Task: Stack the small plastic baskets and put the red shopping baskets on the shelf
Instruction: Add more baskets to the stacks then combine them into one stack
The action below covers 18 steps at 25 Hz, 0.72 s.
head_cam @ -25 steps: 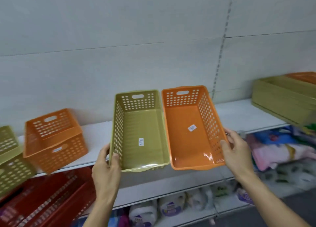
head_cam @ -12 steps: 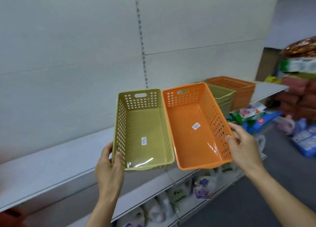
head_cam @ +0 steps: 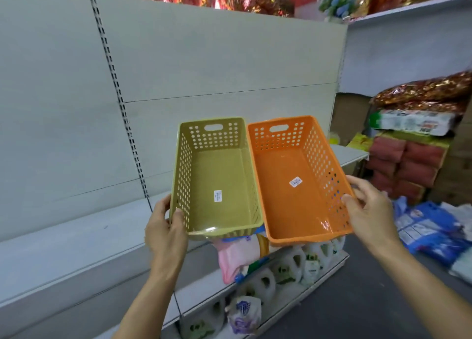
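Mid-frame, the green basket [head_cam: 217, 183] is gripped by the left hand [head_cam: 166, 229], the orange basket [head_cam: 296, 183] by the right hand [head_cam: 370, 211], side by side.

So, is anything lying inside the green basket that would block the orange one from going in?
Nothing visible: the green perforated plastic basket holds only a flat price sticker, and the orange perforated plastic basket is beside it.

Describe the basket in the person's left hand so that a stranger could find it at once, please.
In front of the long grey shelf, two perforated plastic baskets are held side by side. The left hand holds the olive-green basket by its near corner. Its neighbour, the orange basket in the right hand, differs in colour.
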Motion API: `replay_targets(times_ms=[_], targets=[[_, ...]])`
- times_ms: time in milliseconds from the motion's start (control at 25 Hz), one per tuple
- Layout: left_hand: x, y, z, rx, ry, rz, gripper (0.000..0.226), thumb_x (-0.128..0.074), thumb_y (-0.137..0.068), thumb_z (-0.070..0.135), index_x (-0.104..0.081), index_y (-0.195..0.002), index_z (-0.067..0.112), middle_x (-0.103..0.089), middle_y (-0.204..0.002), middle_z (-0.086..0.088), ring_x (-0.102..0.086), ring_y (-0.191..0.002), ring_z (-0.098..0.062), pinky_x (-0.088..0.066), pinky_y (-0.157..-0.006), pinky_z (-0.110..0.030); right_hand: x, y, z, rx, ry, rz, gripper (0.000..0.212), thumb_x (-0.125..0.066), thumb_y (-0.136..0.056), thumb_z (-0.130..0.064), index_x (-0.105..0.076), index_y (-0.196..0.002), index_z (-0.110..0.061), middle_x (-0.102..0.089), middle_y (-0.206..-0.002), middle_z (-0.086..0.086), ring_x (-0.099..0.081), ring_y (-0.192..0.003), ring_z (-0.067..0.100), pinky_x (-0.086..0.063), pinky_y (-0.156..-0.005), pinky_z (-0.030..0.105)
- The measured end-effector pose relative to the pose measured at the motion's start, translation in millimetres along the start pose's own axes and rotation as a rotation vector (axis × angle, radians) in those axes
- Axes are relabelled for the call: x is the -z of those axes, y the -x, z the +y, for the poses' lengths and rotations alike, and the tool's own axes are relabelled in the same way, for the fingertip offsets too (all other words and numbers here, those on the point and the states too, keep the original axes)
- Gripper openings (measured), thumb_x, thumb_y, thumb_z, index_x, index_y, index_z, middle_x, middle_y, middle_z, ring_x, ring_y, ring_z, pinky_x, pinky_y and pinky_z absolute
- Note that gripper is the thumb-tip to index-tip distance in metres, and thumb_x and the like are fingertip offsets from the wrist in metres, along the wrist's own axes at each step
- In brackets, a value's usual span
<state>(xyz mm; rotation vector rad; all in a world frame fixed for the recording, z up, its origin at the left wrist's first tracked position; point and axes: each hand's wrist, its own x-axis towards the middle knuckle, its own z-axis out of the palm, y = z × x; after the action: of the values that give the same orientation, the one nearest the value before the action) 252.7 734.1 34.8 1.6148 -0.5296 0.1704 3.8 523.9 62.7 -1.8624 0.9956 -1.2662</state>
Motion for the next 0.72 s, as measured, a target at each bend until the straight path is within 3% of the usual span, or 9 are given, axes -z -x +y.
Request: replay_targets(times_ms=[80, 160, 280, 360, 440, 560, 720], targets=[[-31.4, -16.6, 10.0, -0.041, -0.021, 0.030, 0.035, -0.051, -0.093, 0.008, -0.062, -0.124, 0.019, -0.069, -0.111, 0.005, -0.066, -0.098, -0.015, -0.053, -0.089, -0.040, 1.5, -35.1, 11.0, 0.020, -0.044, 0.010, 0.036, -0.051, -0.090, 0.001, -0.061, -0.121, -0.016, -0.064, -0.086, -0.018, -0.063, -0.073, -0.002, -0.053, -0.074, 0.026], [-59.4, -36.6, 18.1, -0.068, -0.012, 0.054, 0.037, -0.051, -0.093, 0.010, -0.060, -0.128, 0.019, -0.069, -0.114, 0.005, -0.065, -0.099, -0.014, -0.053, -0.091, -0.040, -6.1, -73.8, 22.3, 0.041, -0.085, 0.037, 0.037, -0.052, -0.091, 0.000, -0.060, -0.122, -0.017, -0.064, -0.085, -0.016, -0.063, -0.072, 0.000, -0.056, -0.072, 0.037], [-103.0, -70.8, 21.8, -0.106, 0.022, 0.117, 0.037, -0.050, -0.094, 0.008, -0.059, -0.129, 0.016, -0.068, -0.107, 0.009, -0.062, -0.087, 0.008, -0.053, -0.084, -0.030, -18.1, -132.8, 37.7, 0.072, -0.127, 0.049, 0.037, -0.050, -0.092, -0.002, -0.059, -0.124, -0.018, -0.067, -0.090, -0.002, -0.065, -0.074, 0.009, -0.059, -0.064, 0.030], [-132.6, -94.1, 19.4, -0.103, 0.053, 0.172, 0.035, -0.049, -0.095, 0.007, -0.058, -0.128, 0.016, -0.064, -0.098, 0.018, -0.059, -0.079, 0.017, -0.051, -0.076, -0.022, -24.0, -171.6, 52.5, 0.092, -0.132, 0.060, 0.037, -0.051, -0.092, -0.005, -0.059, -0.125, -0.020, -0.068, -0.095, 0.003, -0.067, -0.077, 0.015, -0.059, -0.063, 0.033], [-165.6, -117.2, 17.2, -0.065, 0.056, 0.239, 0.035, -0.049, -0.095, 0.008, -0.058, -0.127, 0.017, -0.061, -0.095, 0.020, -0.060, -0.082, 0.012, -0.053, -0.080, -0.029, -26.8, -210.9, 66.1, 0.083, -0.120, 0.069, 0.038, -0.052, -0.092, -0.006, -0.059, -0.126, -0.021, -0.068, -0.097, 0.005, -0.067, -0.078, 0.017, -0.059, -0.061, 0.032], [-210.1, -139.4, 8.7, 0.006, 0.033, 0.297, 0.031, -0.047, -0.094, 0.010, -0.056, -0.123, 0.019, -0.062, -0.094, 0.016, -0.062, -0.089, -0.011, -0.053, -0.087, -0.043, -32.0, -259.7, 83.4, 0.077, -0.116, 0.075, 0.039, -0.052, -0.092, -0.005, -0.058, -0.128, -0.019, -0.066, -0.096, 0.003, -0.064, -0.075, 0.010, -0.058, -0.063, 0.032], [-241.9, -142.9, -10.9, 0.097, -0.093, 0.314, 0.030, -0.045, -0.096, 0.015, -0.051, -0.124, 0.025, -0.067, -0.110, 0.004, -0.063, -0.099, -0.020, -0.052, -0.087, -0.047, -49.9, -303.6, 105.4, 0.071, -0.158, 0.053, 0.038, -0.053, -0.091, -0.009, -0.058, -0.127, -0.022, -0.067, -0.102, 0.005, -0.066, -0.080, 0.019, -0.054, -0.073, 0.037]])
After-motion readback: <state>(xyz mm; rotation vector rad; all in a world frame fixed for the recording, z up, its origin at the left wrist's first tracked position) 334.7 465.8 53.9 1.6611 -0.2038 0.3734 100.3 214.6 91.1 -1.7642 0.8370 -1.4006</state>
